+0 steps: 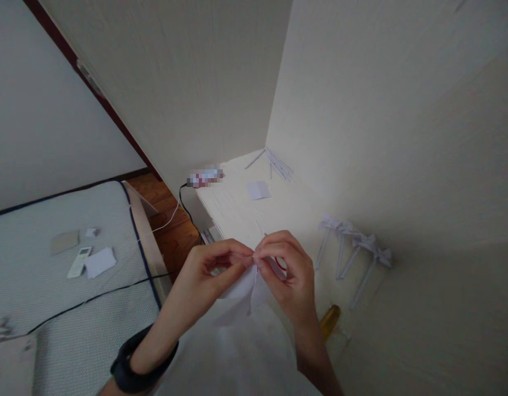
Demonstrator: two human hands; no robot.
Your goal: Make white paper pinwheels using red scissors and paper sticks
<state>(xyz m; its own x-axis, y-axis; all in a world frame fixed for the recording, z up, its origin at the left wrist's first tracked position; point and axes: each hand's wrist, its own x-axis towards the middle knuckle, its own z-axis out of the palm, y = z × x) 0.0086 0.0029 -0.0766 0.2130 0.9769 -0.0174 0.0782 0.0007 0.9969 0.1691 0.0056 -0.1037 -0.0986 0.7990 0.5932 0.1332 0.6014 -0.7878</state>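
Observation:
My left hand point(208, 272) and my right hand point(291, 275) meet in front of my chest, fingertips almost touching. Both pinch the upper edge of a piece of white paper point(240, 289), which hangs down below them with a crease or slit near its middle. A dark band point(132, 360) circles my left wrist. Part of a red curved item point(280, 264) shows behind my right fingers; its kind is hidden. Several folded white paper pinwheels on sticks point(363, 242) lie right of my right hand.
On the white tabletop point(233, 192) lie a square of paper point(258, 190) and several thin paper sticks point(280, 165). A yellow-brown object point(330, 320) is beside my right forearm. Walls close off the back and right. Left, a bed point(92, 319) holds a remote control point(79, 262), papers and a black cable.

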